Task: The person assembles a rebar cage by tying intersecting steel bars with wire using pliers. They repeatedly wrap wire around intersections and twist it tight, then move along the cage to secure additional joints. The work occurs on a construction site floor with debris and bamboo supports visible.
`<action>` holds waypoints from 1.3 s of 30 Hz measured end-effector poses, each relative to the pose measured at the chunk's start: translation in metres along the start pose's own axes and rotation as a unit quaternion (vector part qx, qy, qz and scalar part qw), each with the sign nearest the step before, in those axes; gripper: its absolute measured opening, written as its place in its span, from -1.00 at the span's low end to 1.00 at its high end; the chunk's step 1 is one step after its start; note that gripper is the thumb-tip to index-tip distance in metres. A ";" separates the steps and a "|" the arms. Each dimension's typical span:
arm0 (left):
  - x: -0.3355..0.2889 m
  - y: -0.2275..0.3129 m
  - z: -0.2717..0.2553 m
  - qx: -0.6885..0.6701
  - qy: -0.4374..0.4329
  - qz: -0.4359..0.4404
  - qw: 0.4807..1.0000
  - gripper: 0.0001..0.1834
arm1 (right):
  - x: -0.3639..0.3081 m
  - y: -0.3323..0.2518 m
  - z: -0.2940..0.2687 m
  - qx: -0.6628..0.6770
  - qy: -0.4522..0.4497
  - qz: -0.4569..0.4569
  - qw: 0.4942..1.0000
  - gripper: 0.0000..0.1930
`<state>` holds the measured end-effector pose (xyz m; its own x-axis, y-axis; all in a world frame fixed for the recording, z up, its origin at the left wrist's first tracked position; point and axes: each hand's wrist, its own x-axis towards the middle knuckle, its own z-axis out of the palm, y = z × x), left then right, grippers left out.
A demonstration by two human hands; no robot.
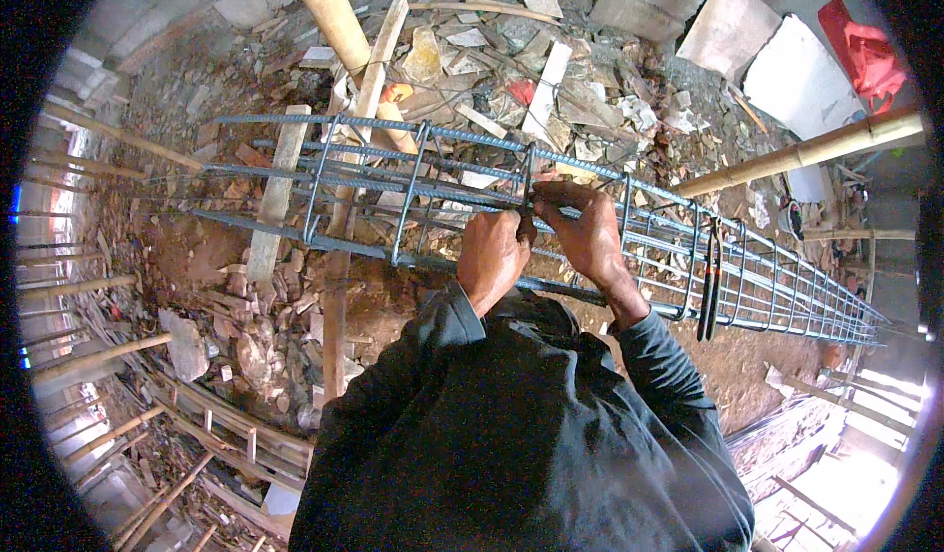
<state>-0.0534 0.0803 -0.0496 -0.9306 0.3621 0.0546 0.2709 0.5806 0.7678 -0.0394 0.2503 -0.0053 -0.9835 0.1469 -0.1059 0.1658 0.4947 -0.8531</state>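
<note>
A long steel rebar cage (pixel 462 194) crosses in front of me, its bars tied through square stirrups. Both my hands meet at one stirrup (pixel 529 164) near the middle. My left hand (pixel 492 257) is closed in a fist-like pinch beside it; what its fingers hold is hidden. My right hand (pixel 587 232) is bent over the bars, thumb and fingers closed around the dark stirrup. Pincers (pixel 709 282) with black and orange handles hang on the cage to the right of my right hand.
A wooden batten (pixel 278 193) and a second upright one (pixel 379 70) support the cage's left part. Bamboo poles (pixel 329 11) slant across. Rubble and wood scraps (pixel 590 100) cover the ground beyond. A white slab (pixel 801 75) and a red bag (pixel 865 56) lie at the far right.
</note>
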 end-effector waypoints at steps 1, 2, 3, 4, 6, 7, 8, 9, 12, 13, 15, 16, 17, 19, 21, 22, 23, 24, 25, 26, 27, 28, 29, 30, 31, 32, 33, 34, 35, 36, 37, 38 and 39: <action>0.000 0.000 0.000 0.000 -0.003 -0.006 1.000 -0.89 | -0.006 -0.002 0.003 -0.010 0.018 -0.024 0.999 -0.76; -0.001 0.000 -0.001 -0.003 -0.003 -0.010 1.000 -0.91 | -0.012 -0.003 0.007 -0.024 0.037 -0.043 0.998 -0.77; -0.001 0.001 -0.001 0.002 -0.004 -0.009 1.000 -0.90 | -0.017 -0.003 0.008 -0.030 0.062 -0.101 0.992 -0.78; 0.000 0.001 -0.002 0.003 -0.003 -0.005 1.000 -0.88 | -0.019 -0.003 0.014 -0.106 0.085 -0.105 0.985 -0.78; 0.000 0.001 -0.004 -0.018 -0.054 -0.049 0.997 -0.88 | -0.024 0.001 0.020 -0.105 0.098 -0.091 0.985 -0.78; 0.001 0.001 -0.006 -0.021 -0.040 -0.028 0.999 -0.87 | -0.026 0.003 0.023 -0.109 0.104 -0.082 0.985 -0.79; 0.000 0.000 -0.009 -0.024 -0.025 -0.007 0.999 -0.87 | -0.028 0.004 0.025 -0.097 0.114 -0.094 0.984 -0.80; -0.002 0.000 -0.014 -0.026 -0.017 0.006 0.999 -0.86 | -0.029 0.006 0.027 -0.085 0.118 -0.084 0.986 -0.81; -0.008 -0.006 -0.035 -0.225 -0.097 -0.111 0.963 -0.75 | -0.029 0.009 0.032 -0.073 0.137 -0.063 0.986 -0.84; -0.012 -0.009 -0.044 -0.317 -0.145 -0.197 0.916 -0.71 | -0.029 0.010 0.034 -0.073 0.147 -0.063 0.984 -0.85; -0.020 -0.019 -0.068 -0.436 -0.185 -0.138 0.870 -0.68 | -0.027 0.011 0.034 -0.072 0.153 -0.076 0.983 -0.87; -0.026 -0.021 -0.077 -0.506 -0.201 -0.179 0.820 -0.66 | -0.027 0.012 0.034 -0.071 0.150 -0.088 0.982 -0.88; -0.030 -0.023 -0.085 -0.553 -0.209 -0.246 0.768 -0.64 | -0.026 0.013 0.033 -0.074 0.153 -0.119 0.978 -0.88; -0.034 -0.027 -0.100 -0.591 -0.255 -0.223 0.732 -0.56 | -0.024 0.016 0.032 -0.088 0.148 -0.153 0.973 -0.88; -0.036 -0.023 -0.106 -0.601 -0.258 -0.218 0.724 -0.52 | -0.023 0.020 0.032 -0.103 0.142 -0.177 0.969 -0.87; -0.033 -0.020 -0.107 -0.592 -0.253 -0.206 0.737 -0.49 | -0.023 0.022 0.032 -0.110 0.134 -0.174 0.969 -0.87; -0.030 -0.016 -0.106 -0.583 -0.232 -0.187 0.756 -0.52 | -0.023 0.024 0.032 -0.116 0.127 -0.170 0.970 -0.87; -0.026 -0.011 -0.102 -0.569 -0.209 -0.170 0.777 -0.55 | -0.023 0.026 0.032 -0.115 0.141 -0.211 0.960 -0.86; -0.021 -0.007 -0.098 -0.563 -0.189 -0.132 0.794 -0.58 | -0.023 0.027 0.031 -0.121 0.138 -0.217 0.959 -0.85; -0.012 -0.003 -0.092 -0.535 -0.152 -0.137 0.820 -0.65 | -0.023 0.029 0.030 -0.128 0.135 -0.223 0.957 -0.85; -0.003 0.000 -0.087 -0.514 -0.146 -0.122 0.837 -0.68 | -0.022 0.030 0.029 -0.136 0.131 -0.234 0.954 -0.84; 0.008 0.001 -0.084 -0.493 -0.140 -0.107 0.852 -0.71 | -0.022 0.031 0.027 -0.167 0.119 -0.236 0.950 -0.83; 0.020 0.002 -0.081 -0.476 -0.131 -0.097 0.864 -0.73 | -0.021 0.032 0.025 -0.190 0.114 -0.246 0.944 -0.83; 0.032 0.003 -0.076 -0.417 -0.107 -0.073 0.899 -0.78 | -0.019 0.033 0.023 -0.212 0.107 -0.264 0.935 -0.83; 0.046 0.004 -0.070 -0.390 -0.094 -0.030 0.915 -0.78 | -0.017 0.033 0.020 -0.234 0.100 -0.279 0.926 -0.83; 0.061 0.006 -0.064 -0.335 -0.087 0.019 0.938 -0.77 | -0.016 0.032 0.017 -0.273 0.078 -0.284 0.916 -0.83; 0.075 0.007 -0.059 -0.280 -0.084 0.058 0.954 -0.76 | -0.014 0.032 0.015 -0.302 0.078 -0.307 0.899 -0.83; 0.087 0.009 -0.055 -0.226 -0.094 0.080 0.966 -0.76 | -0.011 0.030 0.012 -0.331 0.077 -0.330 0.881 -0.83; 0.100 0.011 -0.051 -0.170 -0.108 0.095 0.975 -0.75 | -0.009 0.028 0.009 -0.358 0.076 -0.350 0.862 -0.82; 0.111 0.012 -0.049 -0.086 -0.113 0.130 0.981 -0.73 | -0.008 0.026 0.007 -0.374 0.086 -0.379 0.842 -0.76; 0.122 0.014 -0.045 -0.028 -0.119 0.158 0.980 -0.74 | -0.006 0.023 0.004 -0.387 0.068 -0.385 0.835 -0.73; 0.130 0.016 -0.041 -0.027 -0.152 0.172 0.973 -0.73 | -0.005 0.020 0.001 -0.398 0.052 -0.395 0.827 -0.69; 0.137 0.018 -0.038 -0.021 -0.188 0.176 0.966 -0.72 | -0.005 0.017 -0.003 -0.408 0.034 -0.404 0.818 -0.66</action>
<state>-0.1853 0.1132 -0.0040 -0.6253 0.7754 0.0887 0.5369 0.3449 0.7699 -0.0318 0.2607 -0.0181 -0.7942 -0.4770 0.3765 -0.5159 0.8566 -0.0031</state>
